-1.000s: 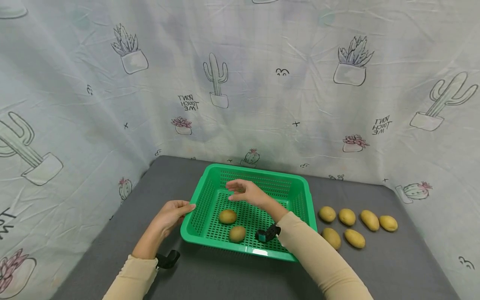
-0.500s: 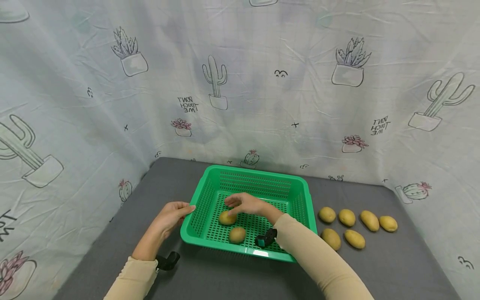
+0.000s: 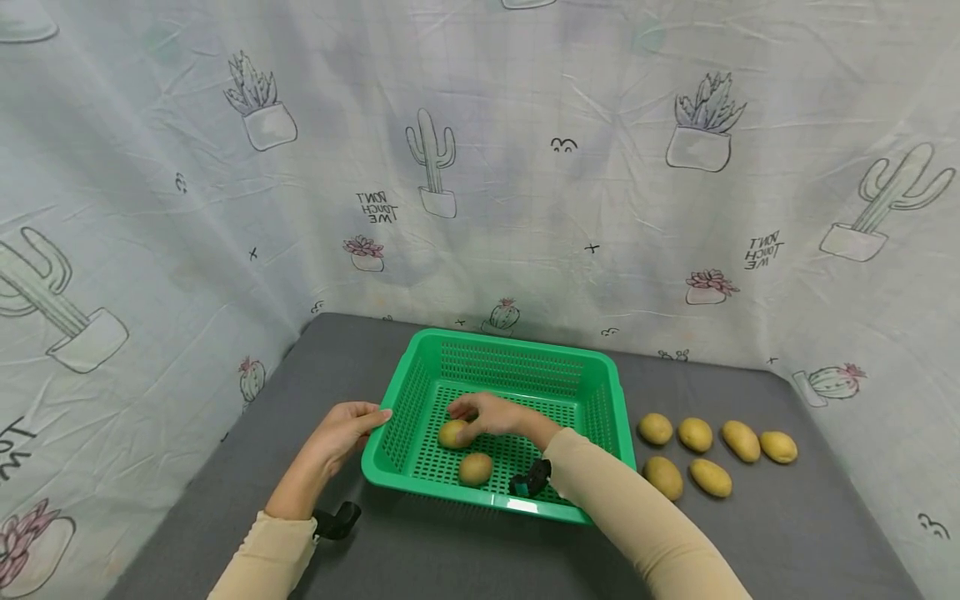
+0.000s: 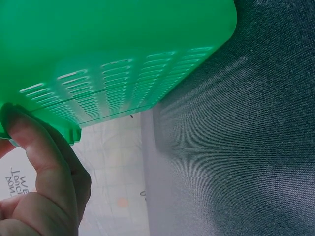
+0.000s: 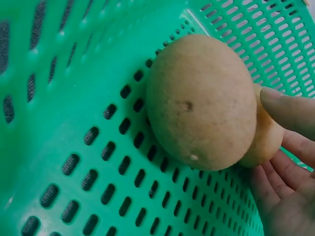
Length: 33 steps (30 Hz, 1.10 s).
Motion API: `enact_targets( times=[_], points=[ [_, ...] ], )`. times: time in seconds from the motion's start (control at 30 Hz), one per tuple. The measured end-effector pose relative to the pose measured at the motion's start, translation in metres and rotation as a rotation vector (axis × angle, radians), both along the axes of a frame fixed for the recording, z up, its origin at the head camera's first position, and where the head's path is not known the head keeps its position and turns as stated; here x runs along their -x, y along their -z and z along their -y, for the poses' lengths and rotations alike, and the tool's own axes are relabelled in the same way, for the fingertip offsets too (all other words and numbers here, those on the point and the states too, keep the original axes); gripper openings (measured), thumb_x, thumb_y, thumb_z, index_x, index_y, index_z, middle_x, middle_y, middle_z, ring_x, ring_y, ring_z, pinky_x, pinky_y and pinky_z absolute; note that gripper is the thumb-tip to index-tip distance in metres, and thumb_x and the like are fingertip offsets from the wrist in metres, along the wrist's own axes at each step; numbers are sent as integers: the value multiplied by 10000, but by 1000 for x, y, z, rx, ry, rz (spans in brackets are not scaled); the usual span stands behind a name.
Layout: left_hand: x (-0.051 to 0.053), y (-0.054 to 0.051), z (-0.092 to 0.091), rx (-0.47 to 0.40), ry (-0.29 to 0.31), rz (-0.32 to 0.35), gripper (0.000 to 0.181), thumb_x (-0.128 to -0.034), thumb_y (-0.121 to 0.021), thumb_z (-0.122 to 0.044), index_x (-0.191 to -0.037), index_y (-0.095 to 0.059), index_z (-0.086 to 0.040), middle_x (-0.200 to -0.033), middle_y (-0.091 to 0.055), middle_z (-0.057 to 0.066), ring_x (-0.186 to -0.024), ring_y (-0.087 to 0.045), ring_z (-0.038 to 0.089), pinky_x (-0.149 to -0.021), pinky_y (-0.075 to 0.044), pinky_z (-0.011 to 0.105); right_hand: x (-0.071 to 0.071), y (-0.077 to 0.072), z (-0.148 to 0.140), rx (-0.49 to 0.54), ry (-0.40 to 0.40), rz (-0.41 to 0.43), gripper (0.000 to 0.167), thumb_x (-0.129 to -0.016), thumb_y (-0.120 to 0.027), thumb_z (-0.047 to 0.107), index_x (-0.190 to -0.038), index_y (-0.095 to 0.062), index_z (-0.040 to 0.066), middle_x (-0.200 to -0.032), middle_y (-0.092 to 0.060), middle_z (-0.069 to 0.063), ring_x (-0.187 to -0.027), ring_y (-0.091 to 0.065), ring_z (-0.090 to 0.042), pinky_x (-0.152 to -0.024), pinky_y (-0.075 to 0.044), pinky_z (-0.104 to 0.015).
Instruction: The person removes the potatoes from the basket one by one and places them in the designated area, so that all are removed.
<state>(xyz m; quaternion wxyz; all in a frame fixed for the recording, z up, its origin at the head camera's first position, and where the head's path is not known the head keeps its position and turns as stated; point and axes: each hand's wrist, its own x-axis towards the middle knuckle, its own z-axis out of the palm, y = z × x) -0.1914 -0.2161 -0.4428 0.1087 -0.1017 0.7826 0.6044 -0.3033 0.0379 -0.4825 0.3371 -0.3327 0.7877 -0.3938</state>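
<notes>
A green perforated plastic basket (image 3: 525, 500) stands on the dark cloth. My left hand (image 3: 347, 433) pinches its left rim, thumb on top and fingers underneath; the left wrist view shows the curled fingers (image 4: 51, 167) below the rim. Inside the basket my right hand (image 3: 495, 415) holds a potato (image 3: 451, 434), thumb on the near side and fingers on the far side. In the right wrist view that potato (image 5: 265, 140) is partly hidden behind a second, nearer potato (image 5: 202, 103). This second potato (image 3: 476, 469) lies on the basket floor, close to the front wall.
Right of the basket, several potatoes (image 3: 694, 434) lie on the grey cloth (image 3: 795, 533). One potato (image 3: 663, 477) sits close to the basket's right side. A patterned curtain (image 3: 525, 208) hangs behind and at both sides. Black cameras (image 3: 531, 478) sit on both wrists.
My right hand has come down from above the basket floor, and its thumb and fingers have closed round the potato. The left hand stays on the rim.
</notes>
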Motion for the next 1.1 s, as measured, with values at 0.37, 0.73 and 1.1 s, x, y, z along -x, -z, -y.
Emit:
enact_targets(
  times=[0.37,0.73,1.1],
  points=[
    [-1,-2,-1,7,-3,8,472,-965,-566,-246,-1291,-500,89,-803,-553,-10,-636,-465,89,-672,-448,291,-1,3,2,-59,-30,-71,578,-853,-723,169,-1375,-489,87,-1313,-550,-68,-1181,-531,-227,-935,-456,-358],
    [0,0,0,-11,9,-1,482,-964,-568,-249,-1289,-492,100,-755,-534,-21,-622,-461,88,-646,-444,282,0,2,4,-88,-61,-130,437,-849,-721,165,-1263,-588,130,-1130,-609,9,-974,-577,-126,-811,-476,-301],
    [1,1,0,-26,3,-6,456,-965,-565,-229,-1268,-503,107,-821,-562,0,-692,-509,106,-689,-465,289,5,-2,0,-74,-55,-119,414,-865,-698,144,-1261,-580,110,-1139,-607,-20,-1003,-584,-155,-821,-481,-313]
  ],
)
